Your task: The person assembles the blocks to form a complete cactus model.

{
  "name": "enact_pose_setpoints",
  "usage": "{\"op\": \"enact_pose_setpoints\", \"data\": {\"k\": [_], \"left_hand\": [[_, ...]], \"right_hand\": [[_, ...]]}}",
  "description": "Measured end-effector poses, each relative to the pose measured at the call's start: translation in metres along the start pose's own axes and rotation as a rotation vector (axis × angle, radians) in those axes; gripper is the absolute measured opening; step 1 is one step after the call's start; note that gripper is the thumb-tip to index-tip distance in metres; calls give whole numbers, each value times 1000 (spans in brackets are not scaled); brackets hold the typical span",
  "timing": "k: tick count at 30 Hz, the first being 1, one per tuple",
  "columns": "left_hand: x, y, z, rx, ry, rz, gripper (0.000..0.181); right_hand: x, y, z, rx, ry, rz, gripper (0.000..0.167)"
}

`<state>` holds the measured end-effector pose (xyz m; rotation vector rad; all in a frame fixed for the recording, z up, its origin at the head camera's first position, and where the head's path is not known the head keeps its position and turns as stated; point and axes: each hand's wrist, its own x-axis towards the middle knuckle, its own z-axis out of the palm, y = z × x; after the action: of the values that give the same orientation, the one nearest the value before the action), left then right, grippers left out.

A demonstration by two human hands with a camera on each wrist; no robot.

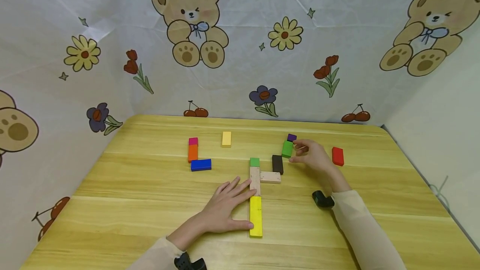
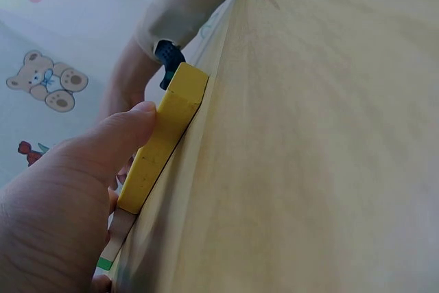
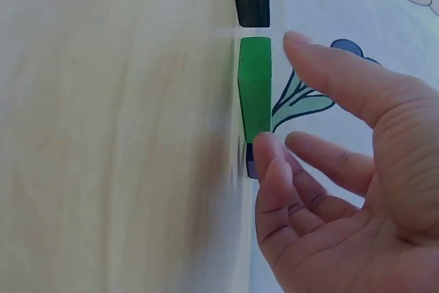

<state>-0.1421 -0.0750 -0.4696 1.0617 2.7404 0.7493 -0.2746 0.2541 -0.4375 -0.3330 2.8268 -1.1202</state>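
We saw the hands apart; the left hand [image 1: 229, 208] lay spread, its thumb against the yellow block [image 1: 256, 216] and fingertips at the adjoining pale block [image 1: 255, 173]; the right hand [image 1: 314, 157] had its thumb and loosely bent fingers parted beside the larger green block [image 1: 287, 149], though we could not tell whether they touched it; that block lay between the purple block [image 1: 291, 137] and the dark block [image 1: 277, 164].

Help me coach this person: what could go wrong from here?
The right hand, fingers close by the large green block, could knock it or the purple block askew. The left hand, thumb at the yellow block, might push it out of line with the pale block at its end.
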Motion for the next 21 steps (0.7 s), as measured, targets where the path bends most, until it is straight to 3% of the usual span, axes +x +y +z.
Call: {"op": "enact_pose_setpoints", "data": {"k": [15,21], "left_hand": [[0,-1,2,6,4,4,83],[0,-1,1,1,0,2,83]], "right_hand": [[11,6,3,24,-34,44,71],[14,6,2,37,-31,41,65]]}}
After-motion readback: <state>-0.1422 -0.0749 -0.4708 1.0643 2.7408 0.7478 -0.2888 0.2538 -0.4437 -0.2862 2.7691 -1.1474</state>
